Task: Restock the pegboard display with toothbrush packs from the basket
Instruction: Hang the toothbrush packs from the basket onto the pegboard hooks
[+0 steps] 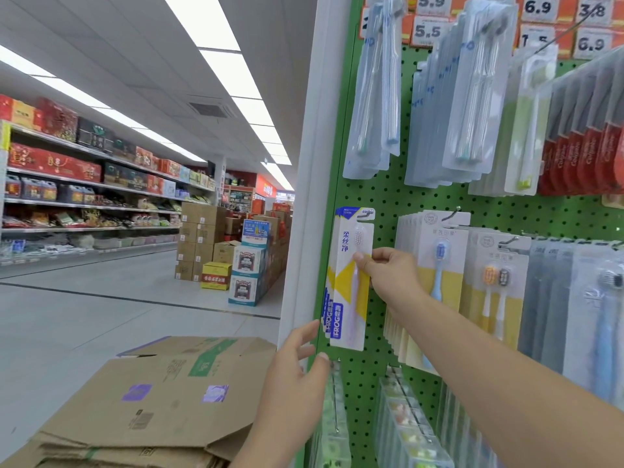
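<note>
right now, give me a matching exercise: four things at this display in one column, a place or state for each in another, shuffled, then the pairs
Column 1
1. right hand
2. left hand
3. FROG toothbrush pack
4. flattened cardboard boxes

Column 2
a. stacked at lower left
b. fingers straight, near the pack's bottom edge
c. hanging at the green pegboard's left edge
d. pinching the pack's right edge

Pairs: 1-d, 2-b, 3-c, 4-a

This is a supermarket. A green perforated pegboard (388, 197) carries hanging toothbrush packs under orange-and-white price tags (429, 30), long shelves of packaged goods (84, 184) line a wide aisle, brown cardboard cartons (199, 238) stand stacked on the floor, and strip ceiling lights (233, 72) run overhead.
</note>
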